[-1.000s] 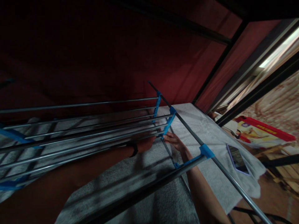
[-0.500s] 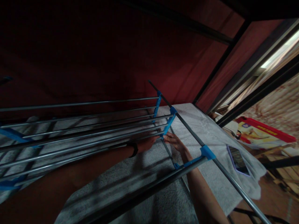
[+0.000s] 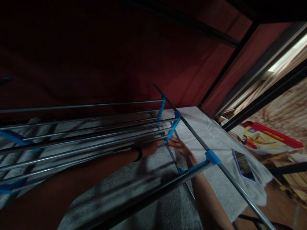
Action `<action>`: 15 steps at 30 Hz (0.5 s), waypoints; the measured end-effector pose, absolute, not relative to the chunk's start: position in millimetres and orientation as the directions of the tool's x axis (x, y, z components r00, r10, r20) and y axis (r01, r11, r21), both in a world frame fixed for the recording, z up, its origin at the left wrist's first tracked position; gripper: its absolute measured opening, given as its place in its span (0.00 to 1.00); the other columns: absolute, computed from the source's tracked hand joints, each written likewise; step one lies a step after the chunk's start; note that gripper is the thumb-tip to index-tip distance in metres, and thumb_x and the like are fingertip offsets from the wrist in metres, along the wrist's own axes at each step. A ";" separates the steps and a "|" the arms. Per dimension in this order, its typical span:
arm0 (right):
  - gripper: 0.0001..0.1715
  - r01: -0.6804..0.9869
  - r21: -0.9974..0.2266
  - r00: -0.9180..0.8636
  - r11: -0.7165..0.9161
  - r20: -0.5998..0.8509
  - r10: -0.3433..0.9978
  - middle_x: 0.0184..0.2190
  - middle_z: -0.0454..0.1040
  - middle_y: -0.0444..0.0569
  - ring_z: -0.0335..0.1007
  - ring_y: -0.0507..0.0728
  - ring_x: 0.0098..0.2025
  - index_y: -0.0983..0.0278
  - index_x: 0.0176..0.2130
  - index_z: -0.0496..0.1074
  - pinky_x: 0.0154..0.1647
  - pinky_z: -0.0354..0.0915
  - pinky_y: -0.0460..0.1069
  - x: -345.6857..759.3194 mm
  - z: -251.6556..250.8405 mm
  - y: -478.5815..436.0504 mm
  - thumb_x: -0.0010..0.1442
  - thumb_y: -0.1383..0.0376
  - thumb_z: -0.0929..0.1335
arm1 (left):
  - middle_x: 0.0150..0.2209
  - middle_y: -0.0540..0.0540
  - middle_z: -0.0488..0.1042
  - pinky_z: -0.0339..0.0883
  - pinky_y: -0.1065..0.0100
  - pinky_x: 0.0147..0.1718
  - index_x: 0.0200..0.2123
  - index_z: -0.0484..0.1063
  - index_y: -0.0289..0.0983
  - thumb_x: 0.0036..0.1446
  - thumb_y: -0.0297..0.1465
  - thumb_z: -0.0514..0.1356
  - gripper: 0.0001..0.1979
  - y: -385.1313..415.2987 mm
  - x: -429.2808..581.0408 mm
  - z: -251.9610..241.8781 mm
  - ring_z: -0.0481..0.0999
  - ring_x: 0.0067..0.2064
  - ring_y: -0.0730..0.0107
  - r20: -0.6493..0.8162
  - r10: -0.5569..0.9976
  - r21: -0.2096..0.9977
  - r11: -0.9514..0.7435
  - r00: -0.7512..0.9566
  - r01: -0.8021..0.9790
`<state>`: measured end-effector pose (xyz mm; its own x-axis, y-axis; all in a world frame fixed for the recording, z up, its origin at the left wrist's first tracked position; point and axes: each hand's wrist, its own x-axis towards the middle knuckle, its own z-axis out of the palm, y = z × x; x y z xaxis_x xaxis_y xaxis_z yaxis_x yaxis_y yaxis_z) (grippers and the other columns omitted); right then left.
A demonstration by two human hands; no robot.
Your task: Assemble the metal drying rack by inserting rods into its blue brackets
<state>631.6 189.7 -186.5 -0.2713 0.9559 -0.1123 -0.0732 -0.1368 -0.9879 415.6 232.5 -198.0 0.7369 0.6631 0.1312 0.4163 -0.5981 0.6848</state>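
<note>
A rack of metal tubes and blue plastic brackets lies on its side over a grey cloth (image 3: 211, 127). My left hand (image 3: 151, 147), with a dark band on its wrist, reaches under the rods and closes on the end of the lowest metal rod (image 3: 134, 144). That end meets the lower part of a blue bracket (image 3: 172, 130). On the bracket's other side, my right hand (image 3: 179, 147) presses its fingers against the same lower corner. My right forearm passes beneath a thick near tube (image 3: 148, 191). The left fingertips are partly hidden.
A long side pole (image 3: 194, 131) runs to the lower right through another blue bracket (image 3: 212, 157). A phone (image 3: 244, 165) lies on the cloth at right. Beyond it is a red and yellow package (image 3: 271, 137). A dark red wall (image 3: 107, 64) stands behind.
Both hands keep their places at the bracket's lower corner, with only a very slight shift of the fingers. The view has moved a little.
</note>
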 end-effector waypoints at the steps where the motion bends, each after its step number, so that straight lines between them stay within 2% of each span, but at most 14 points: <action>1: 0.22 -0.080 -0.987 -0.273 -0.137 -0.110 0.956 0.40 0.81 0.49 0.75 0.67 0.49 0.58 0.39 0.80 0.53 0.69 0.60 631.9 -186.4 189.8 0.48 0.49 0.78 | 0.69 0.52 0.63 0.48 0.50 0.70 0.63 0.66 0.48 0.67 0.27 0.47 0.25 233.7 415.8 -201.0 0.58 0.69 0.58 0.152 0.659 0.680 -0.611 0.737 0.406; 5: 0.22 -0.090 -0.986 -0.298 -0.142 -0.109 0.948 0.42 0.81 0.49 0.75 0.68 0.51 0.55 0.40 0.81 0.56 0.67 0.62 632.1 -184.0 188.7 0.46 0.51 0.79 | 0.69 0.49 0.63 0.48 0.49 0.70 0.62 0.68 0.45 0.66 0.26 0.47 0.24 235.7 415.6 -204.1 0.58 0.70 0.56 0.162 0.650 0.681 -0.618 0.742 0.393; 9: 0.22 -0.091 -0.988 -0.274 -0.123 -0.094 0.957 0.44 0.81 0.51 0.74 0.69 0.53 0.54 0.41 0.81 0.58 0.66 0.63 631.7 -181.7 185.5 0.46 0.51 0.78 | 0.69 0.44 0.63 0.47 0.52 0.71 0.61 0.69 0.40 0.67 0.26 0.46 0.24 237.8 415.4 -202.5 0.59 0.69 0.58 0.120 0.646 0.692 -0.599 0.754 0.404; 15: 0.27 -0.095 -0.985 -0.268 -0.141 -0.111 0.957 0.46 0.81 0.51 0.74 0.68 0.54 0.55 0.44 0.80 0.60 0.64 0.63 634.3 -193.1 186.3 0.44 0.50 0.78 | 0.68 0.42 0.64 0.46 0.50 0.72 0.60 0.71 0.38 0.64 0.22 0.48 0.25 242.7 420.6 -207.0 0.59 0.70 0.56 0.051 0.659 0.722 -0.543 0.750 0.429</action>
<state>634.3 186.3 -193.1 -0.2683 0.9569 -0.1108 -0.0949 -0.1408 -0.9855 420.6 242.7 -207.0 0.7501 0.6594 0.0508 0.4286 -0.5432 0.7220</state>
